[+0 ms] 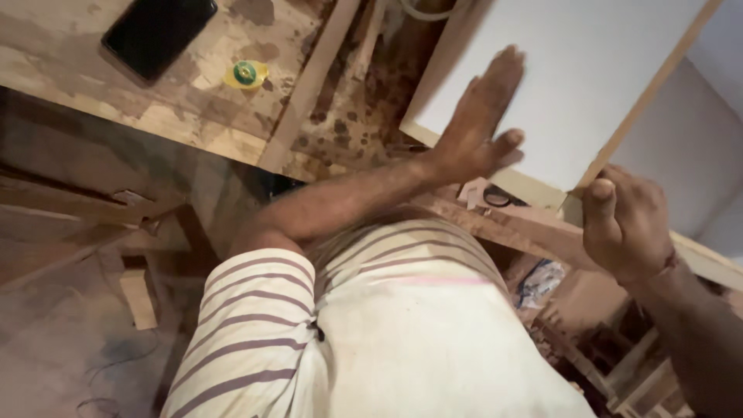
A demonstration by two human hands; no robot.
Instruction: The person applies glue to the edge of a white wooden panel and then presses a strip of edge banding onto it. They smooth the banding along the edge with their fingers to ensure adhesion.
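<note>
On top of the white board [573,85], L hand [476,124] lies flat, palm down, fingers straight and close together, thumb out to the side; grips nothing, just presses on the face near the board's lower-left edge. R hand [627,220] is curled at the board's near corner, thumb up against the wood-coloured edge strip, fingers folded under; it appears to clasp the corner, though the underside contact is hidden.

Board: white face, light wood edging on near and right sides, set at an angle across the workbench [155,101], its near corner overhanging the bench edge toward the person. Free room: open floor to lower left w/ timber offcuts; tight on the right, where a pale wall or panel stands just beyond the board's right edge.

Bench top is stained plywood w/ dark blotches. A wooden batten [309,81] runs diagonally across it, left of the board, apart from it. Further left sit a small yellow-and-green round item [246,73] and a black phone [159,31], both well apart from the hands. Scissors [495,197] show partly under the board's near edge, just below L wrist.

Containers: none clearly made out. A blue-and-white crumpled bag [538,282] lies below the bench by R forearm; contents can't be told. Person wears a striped shirt [255,333].
</note>
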